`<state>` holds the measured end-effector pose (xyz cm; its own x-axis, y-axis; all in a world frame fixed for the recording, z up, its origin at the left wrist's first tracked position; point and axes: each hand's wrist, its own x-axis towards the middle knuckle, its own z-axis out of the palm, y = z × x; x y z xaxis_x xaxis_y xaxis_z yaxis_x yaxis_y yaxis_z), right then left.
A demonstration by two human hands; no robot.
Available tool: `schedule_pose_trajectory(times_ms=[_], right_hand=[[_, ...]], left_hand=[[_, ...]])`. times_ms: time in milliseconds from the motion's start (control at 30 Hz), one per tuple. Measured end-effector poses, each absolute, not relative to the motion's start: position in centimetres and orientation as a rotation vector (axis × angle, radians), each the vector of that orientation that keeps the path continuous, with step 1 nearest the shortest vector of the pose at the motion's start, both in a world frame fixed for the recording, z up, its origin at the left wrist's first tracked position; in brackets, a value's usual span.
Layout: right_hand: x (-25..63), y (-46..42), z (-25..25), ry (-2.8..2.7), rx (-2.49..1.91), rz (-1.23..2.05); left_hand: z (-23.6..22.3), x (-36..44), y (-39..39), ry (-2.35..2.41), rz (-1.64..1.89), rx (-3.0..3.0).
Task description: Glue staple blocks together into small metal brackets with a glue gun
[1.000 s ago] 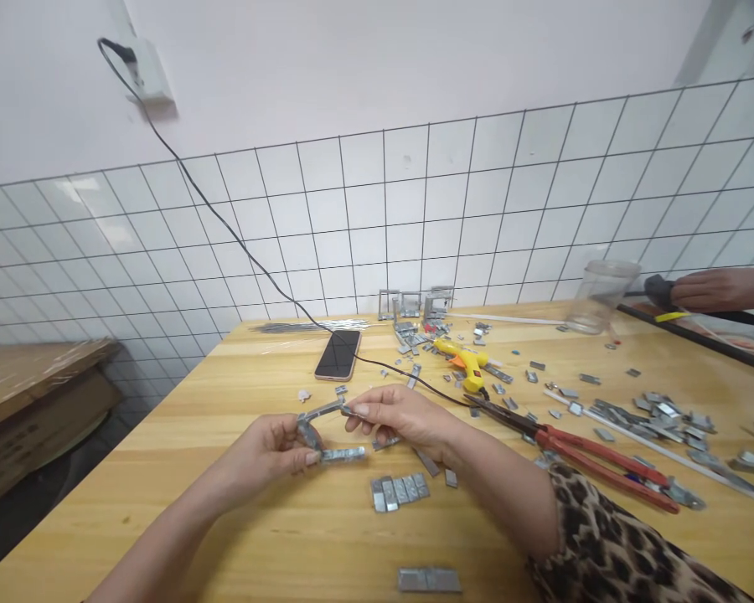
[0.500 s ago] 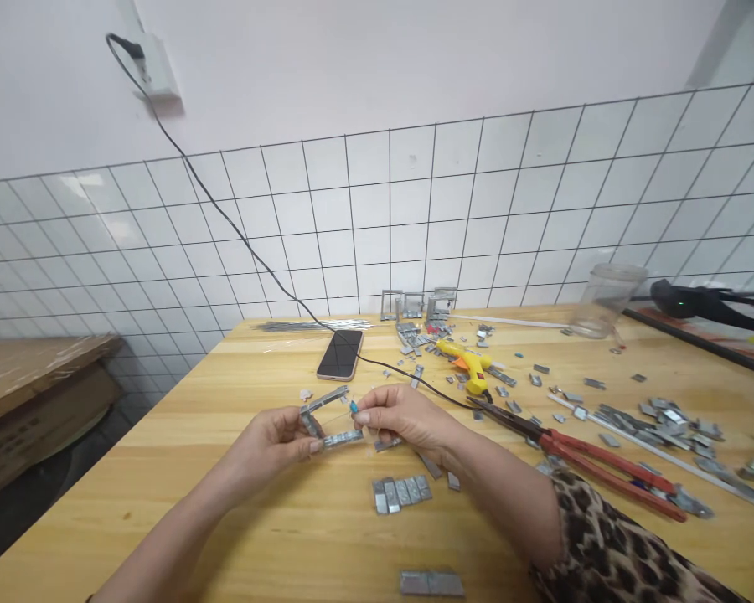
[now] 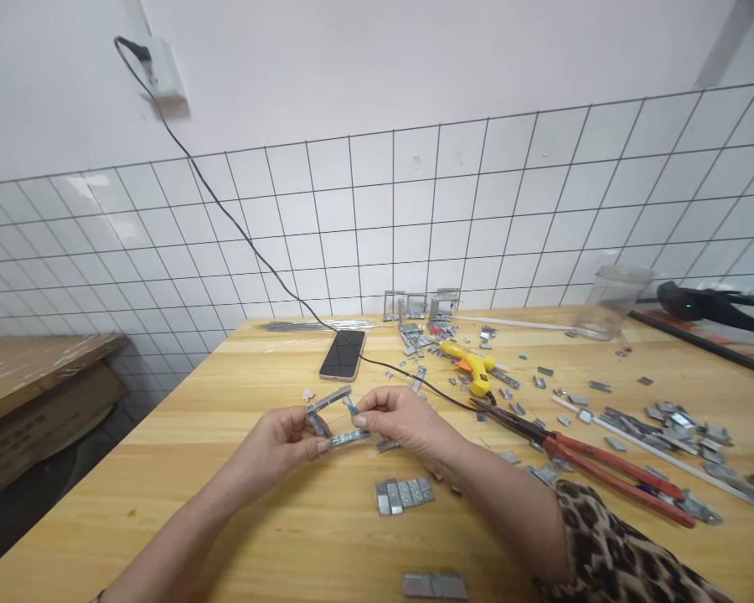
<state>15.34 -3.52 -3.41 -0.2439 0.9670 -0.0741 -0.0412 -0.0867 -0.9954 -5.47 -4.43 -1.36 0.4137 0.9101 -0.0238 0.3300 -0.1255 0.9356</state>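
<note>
A small grey metal frame (image 3: 330, 399), open on its right side, is pinched between the thumb and fingers of my left hand (image 3: 289, 440). My right hand (image 3: 395, 419) is closed at that open side, thumb and forefinger gripping a small blue piece (image 3: 350, 406) close to the frame's upper arm. What the blue piece is, I cannot make out. Below my hands, several flat metal pieces (image 3: 405, 495) lie side by side on the table. Another pair of joined metal pieces (image 3: 435, 585) lies nearer to me.
A phone (image 3: 343, 355) lies behind my hands, a black cord (image 3: 251, 243) crossing near it. To the right are a yellow glue gun (image 3: 476, 368), red-handled cutters (image 3: 616, 469) and scattered metal scraps (image 3: 679, 423). Small metal frames (image 3: 415, 306) and a clear jar (image 3: 612, 303) stand at the back.
The blue piece in my right hand now sits closer against the frame's upper arm. My left hand keeps its hold on the frame. The whole view has shifted slightly.
</note>
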Motion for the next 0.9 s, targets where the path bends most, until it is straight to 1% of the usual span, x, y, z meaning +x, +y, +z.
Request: schedule_pose_trajectory(times_ms=[267,900], right_hand=[[15.2,-3.7,-2.9,-1.330,-1.101,1.472],[15.4,-3.0,-3.9,-1.384,-1.047,1.398]], left_hand=[[-1.2,-5.5,-4.5,1.069,0.709,1.659],[-1.4,-5.9,-4.1,1.087,0.713,1.606]])
